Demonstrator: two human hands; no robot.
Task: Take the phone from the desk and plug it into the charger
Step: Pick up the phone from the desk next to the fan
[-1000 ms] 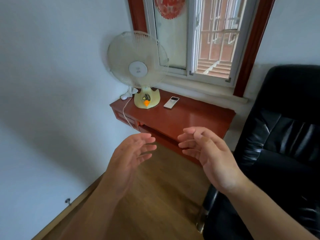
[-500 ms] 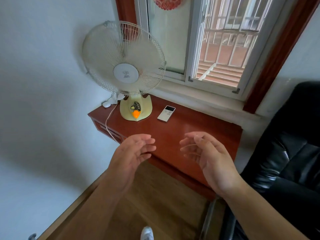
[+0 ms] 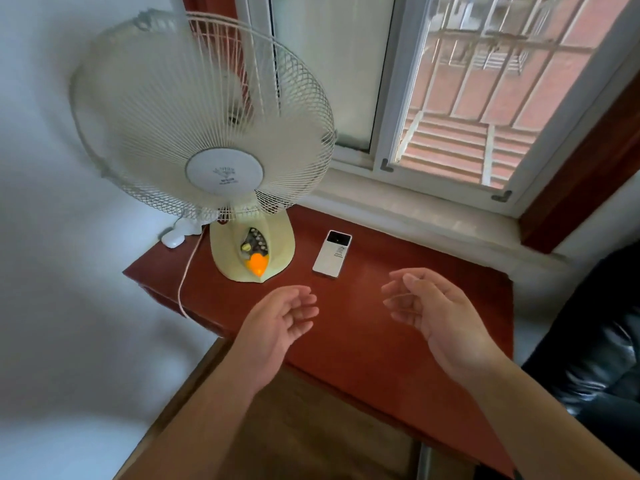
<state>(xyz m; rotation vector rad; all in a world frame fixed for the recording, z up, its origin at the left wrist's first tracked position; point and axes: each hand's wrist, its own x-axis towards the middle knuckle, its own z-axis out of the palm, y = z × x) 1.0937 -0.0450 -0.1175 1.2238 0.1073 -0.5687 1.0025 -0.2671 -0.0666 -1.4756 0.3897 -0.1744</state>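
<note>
On red-brown wooden desk (image 3: 363,323), toward back edge: flat white phone with black top (image 3: 332,254), just beside pale yellow fan base (image 3: 252,247). Left hand (image 3: 280,323), right hand (image 3: 433,313) loosely open, empty. Phone likely light, stiff, smooth, slippery; pinch long sides.
</note>
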